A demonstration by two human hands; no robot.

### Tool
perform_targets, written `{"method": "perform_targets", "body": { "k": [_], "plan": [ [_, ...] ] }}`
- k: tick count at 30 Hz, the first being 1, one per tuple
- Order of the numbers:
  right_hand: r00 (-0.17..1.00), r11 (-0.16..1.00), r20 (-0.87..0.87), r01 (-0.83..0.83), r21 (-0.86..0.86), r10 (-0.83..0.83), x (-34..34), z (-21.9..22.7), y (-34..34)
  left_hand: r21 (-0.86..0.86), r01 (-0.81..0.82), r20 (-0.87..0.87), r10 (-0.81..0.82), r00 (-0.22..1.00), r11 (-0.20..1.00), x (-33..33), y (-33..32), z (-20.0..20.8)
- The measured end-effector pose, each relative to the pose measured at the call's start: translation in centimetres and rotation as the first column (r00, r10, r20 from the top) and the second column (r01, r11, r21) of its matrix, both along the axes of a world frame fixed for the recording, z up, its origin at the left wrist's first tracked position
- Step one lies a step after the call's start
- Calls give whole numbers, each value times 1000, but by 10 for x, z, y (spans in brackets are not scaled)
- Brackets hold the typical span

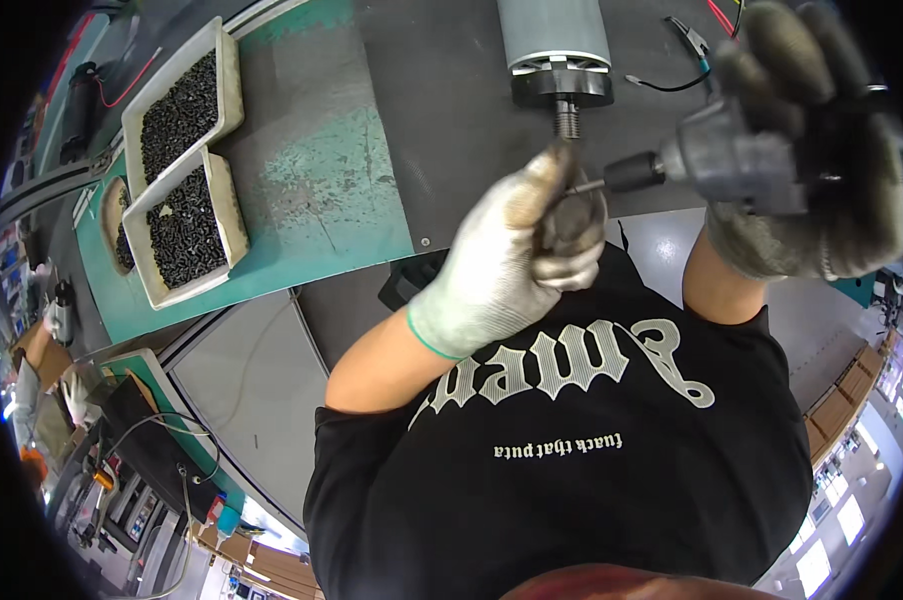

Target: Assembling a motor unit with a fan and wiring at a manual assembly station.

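My left hand (pixel 507 255), in a dirty white glove, pinches a small dark round part (pixel 572 222) in front of my chest. My right hand (pixel 817 165), in a grey glove, grips a grey power screwdriver (pixel 727 158) whose dark chuck (pixel 634 172) and thin bit point left into that part. Just beyond my hands a grey cylindrical motor (pixel 555 35) lies on the dark mat (pixel 452 110), with its black end cap and threaded shaft (pixel 567 120) pointing toward me.
Two cream trays (pixel 227 95) full of small black screws sit on the green bench surface (pixel 322 170) at the left. Red and black clip leads (pixel 692 45) lie on the mat at the top right. Cables and tools are on a lower bench at the far left.
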State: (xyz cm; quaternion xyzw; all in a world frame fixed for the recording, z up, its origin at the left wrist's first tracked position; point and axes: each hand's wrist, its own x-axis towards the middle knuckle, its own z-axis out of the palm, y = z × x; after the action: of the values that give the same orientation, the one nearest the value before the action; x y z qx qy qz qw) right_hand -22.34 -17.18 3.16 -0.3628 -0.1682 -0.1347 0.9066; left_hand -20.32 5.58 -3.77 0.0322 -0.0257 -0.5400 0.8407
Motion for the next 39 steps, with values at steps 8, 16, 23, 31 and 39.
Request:
{"method": "perform_targets", "body": {
  "k": [8, 16, 23, 31, 39],
  "plan": [
    [979, 972, 64, 202, -117, -195, 10, 21, 2, 457, -128, -186, 236, 954, 880, 8, -30, -10],
    [656, 596, -45, 651, -470, -753, 19, 27, 52, 174, -124, -387, 183, 904, 977, 5, -32, -20],
    [657, 574, -40, 626, -528, -753, 25, 31, 58, 152, -105, -408, 159, 899, 983, 6, -33, -28],
    [587, 528, -44, 690, -496, -809, 10, 29, 34, 582, -245, 188, 165, 968, 775, 7, -60, -3],
    [568, 469, 54, 726, -503, -822, 2, 28, 20, 367, -156, -1, 168, 986, 917, 7, -77, -13]
  ]
}}
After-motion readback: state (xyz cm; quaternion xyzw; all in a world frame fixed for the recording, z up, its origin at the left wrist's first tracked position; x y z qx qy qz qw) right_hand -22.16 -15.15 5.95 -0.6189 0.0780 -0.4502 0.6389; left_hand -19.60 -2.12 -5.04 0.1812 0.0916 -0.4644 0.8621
